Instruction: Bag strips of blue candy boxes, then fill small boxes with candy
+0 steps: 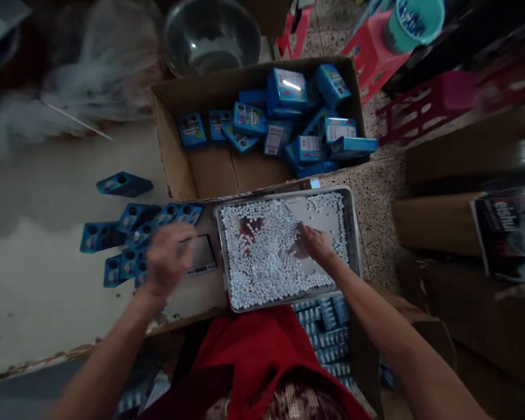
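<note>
Currently reaching with the right hand (315,242) into the metal tray (355,233) of small white pellets (262,274), curling fingers beside a pale flat piece (294,211), too indistinct to call clamped on it; holding the left hand (170,254) by the flat scale (202,255), near blue boxes (133,217), blurring too much to tell fingers apart or together.

Blue cartons (249,118), red apron (258,350)

Around the right grip (315,242), whitish pellets (262,271) speckled a silvery tray (355,233). Beyond it, the cardboard box (214,175) was brown, the bucket (394,36) turquoise. Beside the left grip (168,256), the desk (39,245) was off-white.
</note>
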The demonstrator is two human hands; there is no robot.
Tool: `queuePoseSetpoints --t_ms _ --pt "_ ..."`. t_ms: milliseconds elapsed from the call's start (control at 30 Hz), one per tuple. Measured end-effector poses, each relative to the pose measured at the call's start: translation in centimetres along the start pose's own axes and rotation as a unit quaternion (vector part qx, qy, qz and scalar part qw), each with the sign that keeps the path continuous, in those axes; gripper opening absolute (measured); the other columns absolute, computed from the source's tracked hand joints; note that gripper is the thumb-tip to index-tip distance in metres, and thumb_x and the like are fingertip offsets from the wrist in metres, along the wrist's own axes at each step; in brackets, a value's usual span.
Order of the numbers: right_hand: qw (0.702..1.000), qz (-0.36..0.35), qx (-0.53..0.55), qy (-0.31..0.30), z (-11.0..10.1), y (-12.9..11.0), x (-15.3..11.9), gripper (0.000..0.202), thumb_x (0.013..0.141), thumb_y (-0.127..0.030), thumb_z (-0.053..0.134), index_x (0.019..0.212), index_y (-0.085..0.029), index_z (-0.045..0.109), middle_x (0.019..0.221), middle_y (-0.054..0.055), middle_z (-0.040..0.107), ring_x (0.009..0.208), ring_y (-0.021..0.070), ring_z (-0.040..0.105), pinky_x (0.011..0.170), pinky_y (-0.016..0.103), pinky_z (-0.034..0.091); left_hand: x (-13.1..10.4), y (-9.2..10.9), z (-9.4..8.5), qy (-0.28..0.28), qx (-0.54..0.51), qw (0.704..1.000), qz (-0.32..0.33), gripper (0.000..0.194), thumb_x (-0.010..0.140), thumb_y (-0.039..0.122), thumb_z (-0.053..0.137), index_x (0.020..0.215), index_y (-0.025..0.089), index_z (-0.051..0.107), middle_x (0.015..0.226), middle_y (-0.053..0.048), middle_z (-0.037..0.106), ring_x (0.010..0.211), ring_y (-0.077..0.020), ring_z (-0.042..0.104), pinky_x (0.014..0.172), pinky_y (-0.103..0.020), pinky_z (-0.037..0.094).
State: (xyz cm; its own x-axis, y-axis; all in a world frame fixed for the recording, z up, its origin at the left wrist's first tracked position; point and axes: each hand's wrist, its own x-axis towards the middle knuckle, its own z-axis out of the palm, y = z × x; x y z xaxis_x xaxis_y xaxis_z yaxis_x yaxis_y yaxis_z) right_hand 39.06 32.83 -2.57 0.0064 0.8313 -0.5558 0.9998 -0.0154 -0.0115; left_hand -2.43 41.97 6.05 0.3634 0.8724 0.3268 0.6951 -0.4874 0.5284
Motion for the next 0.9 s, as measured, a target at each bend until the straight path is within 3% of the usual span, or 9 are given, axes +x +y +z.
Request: queuePoseSetpoints --t_ms 67,167,267,400,500,600,733,800,900 --pt "0.997 -0.071 -0.002 -0.008 0.3 -0.7 -0.4 0.050 0.102 -0.017 0.040 0.151 -0.010 0.041 0.128 0.020 0.068 0.109 0.0234 0.066 0.076 0.028 0.045 -3.7 4.4 4.6 -0.102 -0.054 0.993 0.032 0.028 0.092 0.021 0.066 0.119 0.028 0.064 0.119 -0.005 0.070 0.119 -0.0269 0.065 0.110 -0.050 0.050" --pt "0.995 -0.102 0.021 0.005 1.4 -0.6 -2.8 0.050 0.102 -0.015 0.038 0.151 -0.015 0.043 0.133 0.018 0.066 0.108 0.0225 0.067 0.078 0.029 0.046 -7.8 7.7 10.8 -0.099 -0.089 0.991 -0.007 0.041 0.094 0.028 0.064 0.135 0.025 0.056 0.137 -0.012 0.061 0.137 -0.0300 0.053 0.116 -0.054 0.044" --pt "0.998 0.028 0.054 0.035 3.5 0.3 -6.9 0.046 0.102 -0.021 0.043 0.148 -0.018 0.047 0.123 0.014 0.071 0.098 0.0217 0.069 0.072 0.029 0.044 -8.0 7.5 15.1 -0.061 -0.088 0.993 -0.054 0.052 0.093 0.038 0.067 0.141 0.022 0.053 0.148 -0.016 0.054 0.149 -0.0333 0.039 0.123 -0.059 0.032" --pt "0.980 0.170 0.091 0.047 7.4 -1.0 -10.8 0.041 0.102 -0.025 0.045 0.141 -0.016 0.054 0.111 0.014 0.074 0.086 0.0213 0.070 0.066 0.029 0.042 -4.3 5.7 18.2 -0.104 -0.100 0.981 -0.130 0.064 0.086 0.051 0.071 0.143 0.025 0.055 0.161 -0.013 0.042 0.157 -0.0375 0.019 0.127 -0.063 0.005" --pt "0.973 0.175 0.141 0.051 10.2 -5.5 -10.5 0.044 0.099 -0.018 0.043 0.141 -0.012 0.054 0.109 0.017 0.075 0.085 0.0231 0.071 0.069 0.030 0.045 -2.3 6.5 19.7 -0.105 -0.193 0.953 -0.209 0.066 0.082 0.050 0.075 0.143 0.033 0.057 0.166 -0.007 0.034 0.160 -0.0356 0.004 0.127 -0.059 -0.010" --pt "0.953 0.180 0.220 0.102 11.6 -10.3 -8.4 0.044 0.094 -0.016 0.042 0.134 -0.015 0.060 0.102 0.017 0.076 0.085 0.0265 0.071 0.070 0.033 0.047 -2.7 8.9 21.6 -0.058 -0.352 0.891 -0.280 0.053 0.083 0.045 0.073 0.134 0.035 0.064 0.159 -0.008 0.040 0.159 -0.0329 0.003 0.129 -0.053 -0.012" --pt "0.903 0.179 0.366 0.135 11.4 -12.9 -6.0 0.033 0.091 -0.029 0.049 0.117 -0.021 0.067 0.086 0.011 0.075 0.072 0.0261 0.069 0.062 0.031 0.044 -4.4 12.4 23.1 -0.131 -0.406 0.827 -0.367 0.045 0.087 0.047 0.062 0.131 0.037 0.063 0.157 -0.011 0.036 0.159 -0.0313 0.004 0.130 -0.049 -0.013" --pt "0.866 0.163 0.450 0.148 11.1 -12.5 -5.6 0.035 0.090 -0.036 0.054 0.116 -0.018 0.068 0.077 0.007 0.071 0.067 0.0235 0.065 0.061 0.030 0.043 -4.3 13.9 21.6 -0.158 -0.383 0.824 -0.385 0.047 0.088 0.048 0.058 0.134 0.039 0.060 0.160 -0.009 0.032 0.159 -0.0315 0.007 0.131 -0.048 -0.011" --pt "0.810 0.136 0.551 0.149 10.8 -11.5 -5.5 0.037 0.082 -0.034 0.061 0.112 -0.015 0.070 0.064 -0.001 0.060 0.059 0.0176 0.056 0.059 0.027 0.042 -0.9 14.7 15.8 -0.172 -0.354 0.860 -0.325 0.031 0.089 0.048 0.059 0.118 0.048 0.070 0.152 -0.007 0.047 0.150 -0.0361 0.033 0.130 -0.055 0.015"
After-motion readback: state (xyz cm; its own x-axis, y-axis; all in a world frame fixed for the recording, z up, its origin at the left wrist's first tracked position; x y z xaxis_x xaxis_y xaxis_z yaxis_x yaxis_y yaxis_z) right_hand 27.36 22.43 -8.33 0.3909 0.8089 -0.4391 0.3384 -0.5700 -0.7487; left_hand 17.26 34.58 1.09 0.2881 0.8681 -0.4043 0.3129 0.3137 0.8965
